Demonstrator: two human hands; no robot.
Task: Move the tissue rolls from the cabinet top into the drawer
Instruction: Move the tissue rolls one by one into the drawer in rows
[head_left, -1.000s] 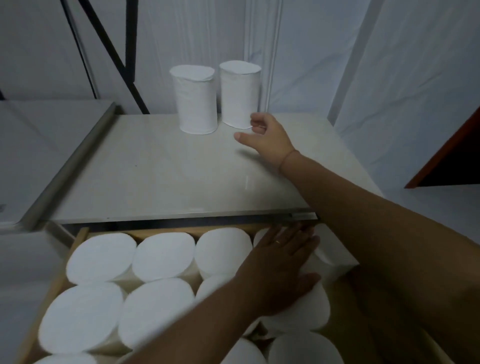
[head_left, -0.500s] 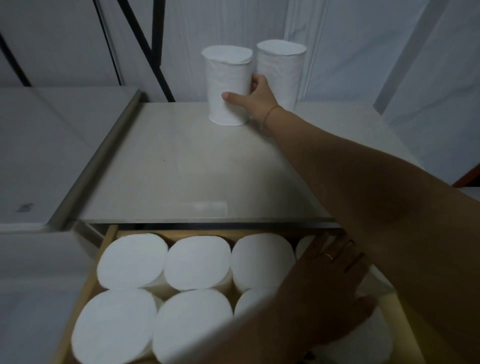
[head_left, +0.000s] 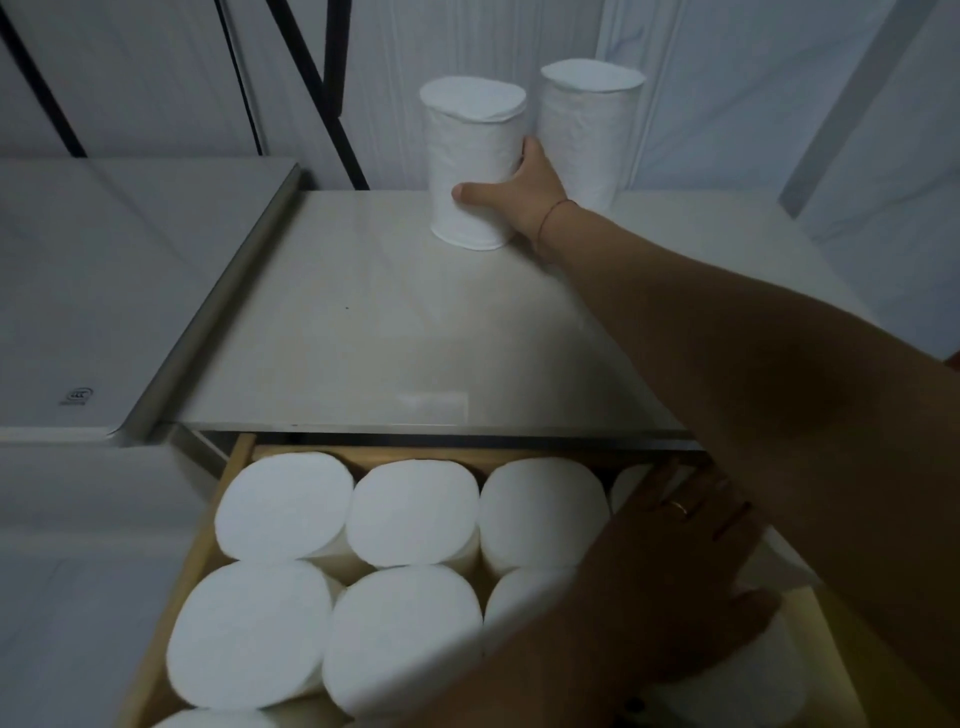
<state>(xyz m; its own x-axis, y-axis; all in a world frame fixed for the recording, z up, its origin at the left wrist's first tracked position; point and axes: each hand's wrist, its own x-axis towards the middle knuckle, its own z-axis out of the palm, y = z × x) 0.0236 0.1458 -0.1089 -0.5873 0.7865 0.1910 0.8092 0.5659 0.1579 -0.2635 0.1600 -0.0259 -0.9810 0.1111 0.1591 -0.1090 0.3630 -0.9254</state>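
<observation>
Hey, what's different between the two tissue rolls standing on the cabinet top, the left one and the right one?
The left roll is gripped by the right hand, thumb across its front; the right roll has no grip on it. The left roll stands nearer the front of the cabinet top; the right roll sits further back, by the wall. Both are white, upright and similar in size.
</observation>
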